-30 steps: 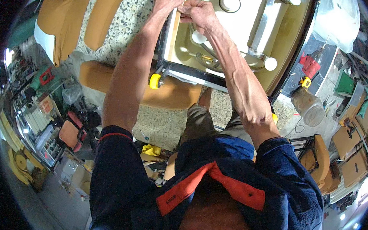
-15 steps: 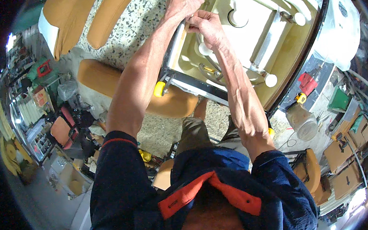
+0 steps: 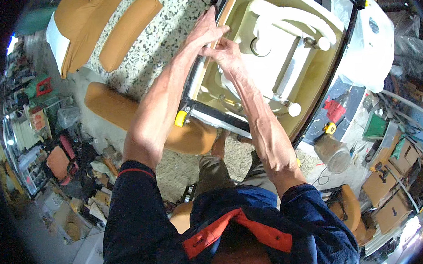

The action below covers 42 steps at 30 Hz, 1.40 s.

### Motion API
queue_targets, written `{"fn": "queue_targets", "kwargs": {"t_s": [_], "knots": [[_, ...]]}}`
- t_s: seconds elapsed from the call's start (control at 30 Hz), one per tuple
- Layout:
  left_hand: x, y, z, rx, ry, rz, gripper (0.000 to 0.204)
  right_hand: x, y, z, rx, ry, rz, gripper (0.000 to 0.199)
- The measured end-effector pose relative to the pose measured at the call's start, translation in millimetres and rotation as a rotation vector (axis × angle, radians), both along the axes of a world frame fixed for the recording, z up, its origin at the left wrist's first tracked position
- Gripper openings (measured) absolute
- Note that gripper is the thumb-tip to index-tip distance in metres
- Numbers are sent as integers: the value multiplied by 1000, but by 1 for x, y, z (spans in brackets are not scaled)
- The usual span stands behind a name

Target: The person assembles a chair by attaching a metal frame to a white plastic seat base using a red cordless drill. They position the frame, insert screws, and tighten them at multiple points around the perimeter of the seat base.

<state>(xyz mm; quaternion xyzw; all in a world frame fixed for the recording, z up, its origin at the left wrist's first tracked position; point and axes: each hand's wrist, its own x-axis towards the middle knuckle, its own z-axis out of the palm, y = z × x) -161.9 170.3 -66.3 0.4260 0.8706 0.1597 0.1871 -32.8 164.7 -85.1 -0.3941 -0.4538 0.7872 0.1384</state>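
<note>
In front of me is a yellowish shell [image 3: 310,85] with a wooden strip and black edging along its left rim [image 3: 199,77]. My left hand [image 3: 204,31] lies on that rim, fingers stretched along it and thumb apart, pointing inward. Just nearer to me, my right hand [image 3: 227,56] reaches across the shell; its thumb and fingers are closed at the same edge. What they pinch is too small to make out. Inside the shell sit white curved tubing [image 3: 282,16] and a straight metal bar [image 3: 287,69] with white round ends. A yellow clamp-like piece [image 3: 180,118] is at the near left corner.
Tan padded pieces [image 3: 130,33] lie on a speckled surface [image 3: 167,35] at the left, with another long tan pad [image 3: 110,105] below. At the right are clear plastic sheeting [image 3: 370,40], a yellow tape measure [image 3: 329,127], a clear container [image 3: 333,154] and cardboard boxes [image 3: 382,189].
The view has shifted, so the shell appears lower and farther left. Both hands have come slightly nearer to me along the left rim, keeping close together.
</note>
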Motion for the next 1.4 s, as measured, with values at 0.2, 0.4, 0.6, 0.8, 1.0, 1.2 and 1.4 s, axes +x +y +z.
{"fn": "queue_targets", "kwargs": {"t_s": [0.2, 0.4, 0.6, 0.8, 1.0, 1.2, 1.4], "knots": [[74, -33, 110, 776, -596, 537, 33, 3, 18, -31, -4, -1, -45, 39], [186, -136, 94, 801, -1462, 1054, 15, -1, 21, -4, -57, 32, 92, 46], [163, -117, 32, 1391, -1873, 1388, 17, 2, 34, 1, -113, -30, 219, 46], [127, -82, 13, 1572, -1833, 1712, 35, -3, 38, 9, -141, -90, 219, 49], [116, -77, -6, 1605, -1889, 1695, 43, -1, 41, 18, -104, -117, 283, 47], [112, -79, -18, 1584, -2006, 1727, 29, -3, 46, 25, -202, -103, 267, 44], [113, -76, -9, 1534, -1939, 1687, 29, -11, 55, 1, -131, -10, 91, 38]]}}
